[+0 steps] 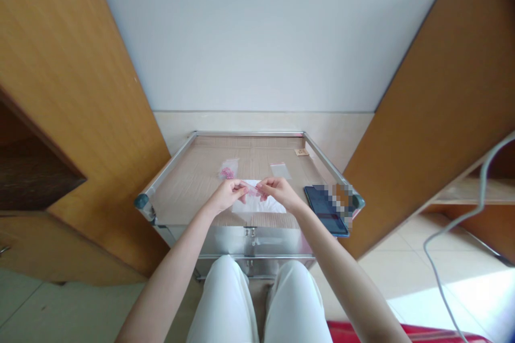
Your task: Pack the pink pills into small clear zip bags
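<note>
My left hand (227, 196) and my right hand (277, 193) meet above the middle of a steel-framed cart top (249, 142). Both pinch a small translucent, pinkish plastic packet (252, 190) between their fingertips. Under the hands lies a white sheet of paper or film (259, 206). Beyond my left hand, a clear bag of pink beads (228, 170) lies on the wood-patterned surface. A flat, clear plastic bag (280, 170) lies beyond my right hand. The packet's contents are too small to make out.
A dark smartphone (324, 210) lies at the cart's right edge beside a pixelated patch, and a small tan label (301, 152) sits at the far right corner. Orange wooden doors (418, 118) flank the cart. A white cable (454, 225) hangs at right.
</note>
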The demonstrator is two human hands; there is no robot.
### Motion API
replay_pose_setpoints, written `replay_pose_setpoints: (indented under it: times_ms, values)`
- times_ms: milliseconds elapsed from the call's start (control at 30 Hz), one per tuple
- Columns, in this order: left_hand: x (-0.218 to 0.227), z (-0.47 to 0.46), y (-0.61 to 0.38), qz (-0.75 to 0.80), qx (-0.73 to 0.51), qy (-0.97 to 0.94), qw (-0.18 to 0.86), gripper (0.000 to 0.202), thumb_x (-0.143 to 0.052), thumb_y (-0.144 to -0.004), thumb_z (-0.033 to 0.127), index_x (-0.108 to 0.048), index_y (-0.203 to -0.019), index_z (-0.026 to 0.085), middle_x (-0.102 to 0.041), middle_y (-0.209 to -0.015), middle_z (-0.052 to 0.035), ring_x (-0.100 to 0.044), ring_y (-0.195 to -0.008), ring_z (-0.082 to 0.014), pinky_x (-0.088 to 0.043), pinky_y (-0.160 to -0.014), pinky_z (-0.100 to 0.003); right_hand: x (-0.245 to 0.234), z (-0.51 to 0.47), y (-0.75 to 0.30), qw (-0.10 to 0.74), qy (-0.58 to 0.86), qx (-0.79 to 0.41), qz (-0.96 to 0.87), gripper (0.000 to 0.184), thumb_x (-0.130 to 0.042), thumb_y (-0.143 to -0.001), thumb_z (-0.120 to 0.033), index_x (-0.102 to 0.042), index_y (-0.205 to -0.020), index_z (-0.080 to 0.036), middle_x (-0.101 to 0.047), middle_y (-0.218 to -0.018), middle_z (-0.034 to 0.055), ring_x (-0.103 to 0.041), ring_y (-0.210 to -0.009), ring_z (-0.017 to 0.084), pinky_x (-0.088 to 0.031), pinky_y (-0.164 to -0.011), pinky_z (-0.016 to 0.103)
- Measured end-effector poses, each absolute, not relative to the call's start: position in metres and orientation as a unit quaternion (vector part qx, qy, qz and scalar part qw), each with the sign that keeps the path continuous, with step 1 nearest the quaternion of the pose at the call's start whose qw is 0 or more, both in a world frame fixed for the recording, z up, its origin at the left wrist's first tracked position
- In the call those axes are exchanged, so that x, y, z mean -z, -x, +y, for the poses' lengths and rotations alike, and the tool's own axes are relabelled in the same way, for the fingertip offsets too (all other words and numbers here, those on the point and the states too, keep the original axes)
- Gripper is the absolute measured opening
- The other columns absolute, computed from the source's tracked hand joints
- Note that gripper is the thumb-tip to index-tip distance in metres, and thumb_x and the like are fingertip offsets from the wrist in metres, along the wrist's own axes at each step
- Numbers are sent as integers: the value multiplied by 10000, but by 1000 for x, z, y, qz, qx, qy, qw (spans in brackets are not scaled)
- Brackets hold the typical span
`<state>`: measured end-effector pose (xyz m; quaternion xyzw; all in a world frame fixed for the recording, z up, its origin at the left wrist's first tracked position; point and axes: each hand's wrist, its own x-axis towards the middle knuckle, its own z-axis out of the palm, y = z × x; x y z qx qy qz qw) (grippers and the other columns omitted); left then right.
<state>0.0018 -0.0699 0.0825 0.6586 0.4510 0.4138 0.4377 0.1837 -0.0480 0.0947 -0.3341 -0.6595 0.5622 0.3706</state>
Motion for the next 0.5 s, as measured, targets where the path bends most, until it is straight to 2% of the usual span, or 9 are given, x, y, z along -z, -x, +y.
replay_pose_setpoints:
  times_ms: [267, 400, 500]
  values:
    - [-90, -77, -1, 447, -347, -701, 434, 254, -458, -755, 393, -530, -727, 152, -462, -493, 31, -449, -478, -92, -358, -489, -202, -100, -51, -185, 287, 322, -632, -644, 255, -600, -626, -359, -589, -639, -105, -591, -515, 17, -574, -462, 124, -455, -469, 236]
    - [-95, -78, 1, 435, -325, -729, 416, 254, -453, -759, 383, -523, -686, 150, -460, -516, 25, -434, -494, -91, -351, -503, -205, -95, -51, -183, 268, 301, -645, -649, 223, -574, -648, -329, -581, -666, -107, -612, -557, 30, -579, -467, 122, -456, -467, 232]
    - [-96, -78, 2, 434, -307, -736, 420, 253, -449, -762, 379, -537, -705, 149, -441, -493, 31, -402, -455, -82, -318, -459, -194, -91, -51, -181, 269, 295, -636, -661, 199, -574, -641, -305, -576, -684, -111, -618, -585, 28, -577, -472, 114, -446, -458, 215]
